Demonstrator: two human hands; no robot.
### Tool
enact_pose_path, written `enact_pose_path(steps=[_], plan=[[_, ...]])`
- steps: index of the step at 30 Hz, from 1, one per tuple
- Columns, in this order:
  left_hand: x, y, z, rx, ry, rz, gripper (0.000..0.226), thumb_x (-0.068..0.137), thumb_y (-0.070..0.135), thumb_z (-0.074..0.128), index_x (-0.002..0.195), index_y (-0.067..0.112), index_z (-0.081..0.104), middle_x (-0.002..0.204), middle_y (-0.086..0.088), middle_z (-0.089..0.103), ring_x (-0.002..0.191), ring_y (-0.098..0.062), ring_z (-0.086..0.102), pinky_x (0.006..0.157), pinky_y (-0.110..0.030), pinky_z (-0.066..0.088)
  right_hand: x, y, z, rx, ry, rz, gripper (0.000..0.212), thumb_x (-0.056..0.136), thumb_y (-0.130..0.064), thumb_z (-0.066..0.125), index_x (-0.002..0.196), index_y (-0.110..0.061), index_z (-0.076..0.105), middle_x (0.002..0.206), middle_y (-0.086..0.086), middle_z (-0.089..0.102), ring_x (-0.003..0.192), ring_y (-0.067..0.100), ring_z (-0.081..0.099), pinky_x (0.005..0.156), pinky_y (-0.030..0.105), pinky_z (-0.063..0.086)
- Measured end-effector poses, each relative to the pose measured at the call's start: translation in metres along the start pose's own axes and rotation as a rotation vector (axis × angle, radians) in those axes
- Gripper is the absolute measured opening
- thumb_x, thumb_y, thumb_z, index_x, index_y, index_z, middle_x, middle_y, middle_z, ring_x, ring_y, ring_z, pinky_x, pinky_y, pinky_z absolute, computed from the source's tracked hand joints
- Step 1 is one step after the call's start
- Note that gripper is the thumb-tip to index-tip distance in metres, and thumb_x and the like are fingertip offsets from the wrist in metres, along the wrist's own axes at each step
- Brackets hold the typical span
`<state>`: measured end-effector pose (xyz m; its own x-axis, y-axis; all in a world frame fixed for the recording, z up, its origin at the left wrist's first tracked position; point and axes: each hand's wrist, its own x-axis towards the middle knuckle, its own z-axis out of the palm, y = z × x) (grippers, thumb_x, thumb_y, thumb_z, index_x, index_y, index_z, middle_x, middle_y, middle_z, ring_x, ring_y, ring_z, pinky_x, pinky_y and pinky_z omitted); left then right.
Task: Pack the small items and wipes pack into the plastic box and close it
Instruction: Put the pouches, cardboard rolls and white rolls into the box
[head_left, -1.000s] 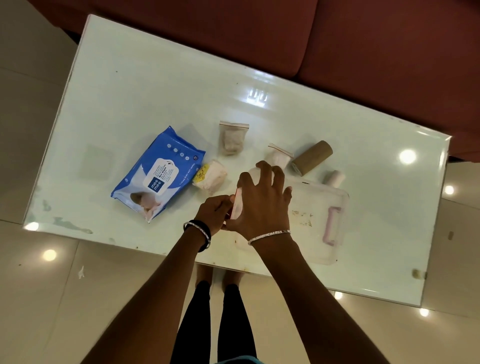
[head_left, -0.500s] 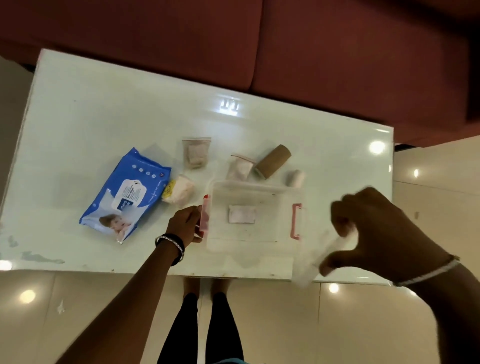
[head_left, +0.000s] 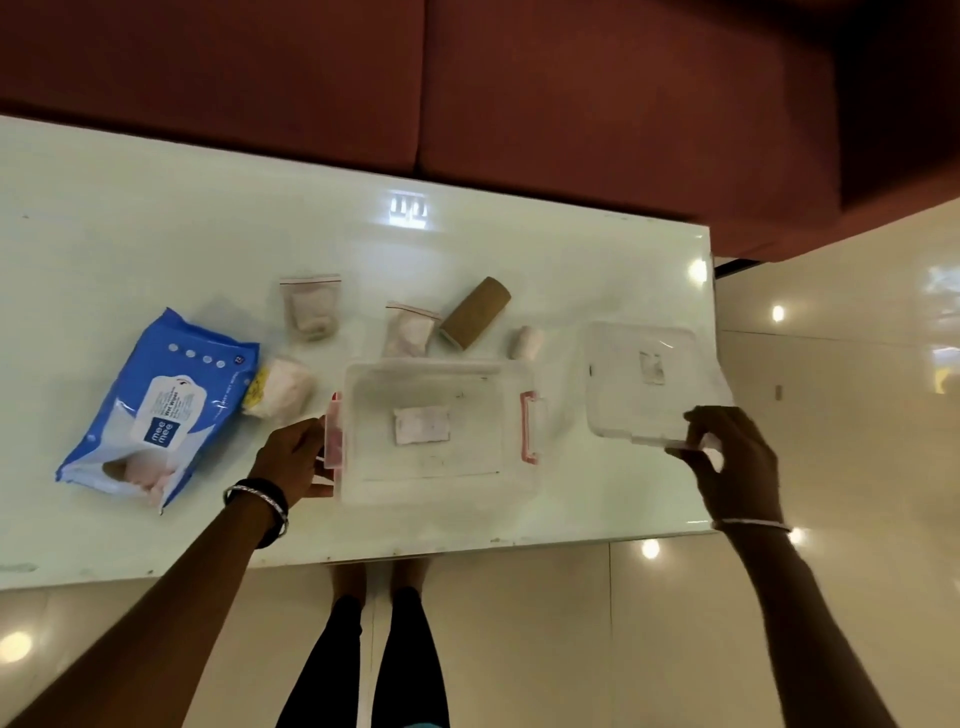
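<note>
dim indoor | ceiling-light glare on table (head_left: 156, 234) and floor (head_left: 857, 364) (round spots) | soft blur

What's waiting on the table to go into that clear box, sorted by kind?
Wipes pack: 1, blue
Zip bags with red seal: 2
Rolls: 2, brown and white
Yellow-and-white packet: 1
Total: 6, all outside the plastic box.
</note>
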<state>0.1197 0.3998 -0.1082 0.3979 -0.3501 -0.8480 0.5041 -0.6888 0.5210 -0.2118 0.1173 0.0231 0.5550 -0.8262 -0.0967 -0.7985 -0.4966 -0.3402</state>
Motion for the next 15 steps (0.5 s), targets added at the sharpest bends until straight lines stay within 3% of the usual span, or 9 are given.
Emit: enact_pose_path(steps=[3,5,7,9,10,12,14,15], plan=[[0.000,0.000,-0.001,-0.005,0.001,0.004,0.028,0.101,0.023,0.036,0.118,0.015,0.058,0.090,-0.008,0.065,0.074,-0.026,0.065,0.058,-0.034,0.054,-0.009,0.018,0.046,0.109,0.045,0.098,0.024,0.070,0.004,0.080,0.083,-0.003,0.062,0.104,0.012,0.066,0.094,0.031,0.064,0.080,0.044,0.055],[0.000,0.000,-0.001,-0.002,0.001,0.007,0.028,0.101,0.023,0.037,0.118,0.014,0.058,0.091,-0.008,0.066,0.075,-0.025,0.065,0.058,-0.034,0.054,-0.014,0.026,0.070,0.107,0.035,0.139,0.025,0.070,0.008,0.078,0.080,-0.004,0.059,0.114,0.012,0.064,0.105,0.031,0.063,0.081,0.045,0.056],[0.000,0.001,-0.001,0.005,-0.003,0.013,0.030,0.101,0.024,0.037,0.119,0.012,0.058,0.093,-0.010,0.066,0.076,-0.025,0.066,0.058,-0.034,0.055,-0.019,0.032,0.090,0.037,-0.023,0.197,0.031,0.070,0.012,0.075,0.076,-0.011,0.055,0.123,0.007,0.060,0.108,0.027,0.061,0.072,0.032,0.054],[0.001,0.001,-0.002,0.005,-0.003,0.016,0.031,0.101,0.024,0.038,0.122,0.012,0.057,0.098,-0.012,0.066,0.078,-0.025,0.066,0.058,-0.034,0.055,-0.024,0.040,0.107,-0.036,-0.087,0.250,0.041,0.071,0.018,0.069,0.073,-0.019,0.051,0.129,0.002,0.056,0.097,0.014,0.058,0.061,0.010,0.042],[0.001,0.000,-0.002,0.008,-0.002,0.020,0.031,0.101,0.024,0.038,0.122,0.012,0.057,0.100,-0.013,0.066,0.079,-0.025,0.066,0.058,-0.034,0.055,-0.026,0.042,0.114,-0.060,-0.117,0.264,0.045,0.072,0.021,0.065,0.073,-0.022,0.051,0.132,0.000,0.054,0.093,0.009,0.055,0.059,0.007,0.040],[0.002,-0.001,-0.002,0.024,0.001,0.026,0.032,0.101,0.023,0.037,0.123,0.011,0.058,0.100,-0.014,0.067,0.078,-0.025,0.067,0.058,-0.034,0.056,-0.028,0.043,0.124,-0.134,-0.158,0.267,0.045,0.072,0.023,0.062,0.076,-0.022,0.054,0.135,0.000,0.052,0.094,0.009,0.055,0.057,0.019,0.052],[0.002,-0.003,-0.003,0.024,0.006,0.023,0.033,0.101,0.021,0.036,0.124,0.010,0.057,0.101,-0.017,0.067,0.077,-0.026,0.067,0.060,-0.035,0.057,-0.028,0.042,0.130,-0.203,-0.193,0.252,0.042,0.072,0.023,0.064,0.080,-0.018,0.058,0.136,0.002,0.052,0.110,0.021,0.057,0.061,0.034,0.058],[0.002,-0.003,-0.003,0.024,0.009,0.021,0.033,0.101,0.021,0.036,0.125,0.010,0.057,0.101,-0.017,0.067,0.077,-0.026,0.067,0.060,-0.035,0.057,-0.028,0.040,0.132,-0.222,-0.214,0.247,0.039,0.072,0.023,0.064,0.081,-0.015,0.059,0.136,0.004,0.053,0.115,0.027,0.056,0.064,0.035,0.058]])
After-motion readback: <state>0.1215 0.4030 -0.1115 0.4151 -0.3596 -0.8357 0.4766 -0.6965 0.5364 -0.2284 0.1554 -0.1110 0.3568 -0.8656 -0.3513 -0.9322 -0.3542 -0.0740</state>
